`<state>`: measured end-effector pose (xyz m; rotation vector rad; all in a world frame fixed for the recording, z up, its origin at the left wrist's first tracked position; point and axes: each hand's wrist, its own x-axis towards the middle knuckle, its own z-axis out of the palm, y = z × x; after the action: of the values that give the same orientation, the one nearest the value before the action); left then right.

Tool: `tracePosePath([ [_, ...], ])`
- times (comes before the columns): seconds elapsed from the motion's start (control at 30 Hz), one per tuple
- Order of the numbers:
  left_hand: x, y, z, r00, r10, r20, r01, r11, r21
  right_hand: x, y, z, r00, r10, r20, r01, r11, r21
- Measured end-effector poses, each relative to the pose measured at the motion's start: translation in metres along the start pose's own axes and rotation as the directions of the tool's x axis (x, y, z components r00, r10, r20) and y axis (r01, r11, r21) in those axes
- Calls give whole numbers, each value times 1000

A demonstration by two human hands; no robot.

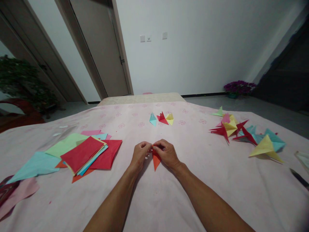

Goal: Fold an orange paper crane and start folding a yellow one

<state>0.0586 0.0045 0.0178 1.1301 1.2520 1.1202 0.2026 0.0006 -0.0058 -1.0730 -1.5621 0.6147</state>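
A folded piece of orange origami paper (156,160) hangs between my hands over the middle of the table, its pointed end toward me. My left hand (141,154) pinches its top edge from the left. My right hand (167,152) grips the same top part from the right, fingers curled behind it. The fingertips hide the upper folds. Just beyond my hands stand a light blue folded paper piece (153,119), a red paper crane (162,118) and a yellow folded piece (170,119), close together.
At left lies a stack of coloured paper sheets (83,154) over looser sheets, with a light blue sheet (36,166) beside it. Several folded paper cranes (230,125) cluster at right. A dark pointed object (299,178) rests near the right edge. A pink flowered cloth (193,180) covers the table.
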Motion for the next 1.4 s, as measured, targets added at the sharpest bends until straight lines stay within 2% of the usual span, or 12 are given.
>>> tracePosePath([
  [0.5,2,9,-9,995,-84,61,80,995,66,0,-4,-1,1000,1,28,0,999,-43],
  [0.8,0,9,-8,987,-94,128,90,995,36,0,-8,-2,999,-30,39,34,993,-110],
  [1.17,-3,10,-6,983,-126,136,129,992,-11,-1,-10,-2,998,-39,48,48,975,-216],
  [1.4,0,10,-8,975,-128,184,131,991,-5,-2,-10,-3,996,-33,83,55,961,-272],
])
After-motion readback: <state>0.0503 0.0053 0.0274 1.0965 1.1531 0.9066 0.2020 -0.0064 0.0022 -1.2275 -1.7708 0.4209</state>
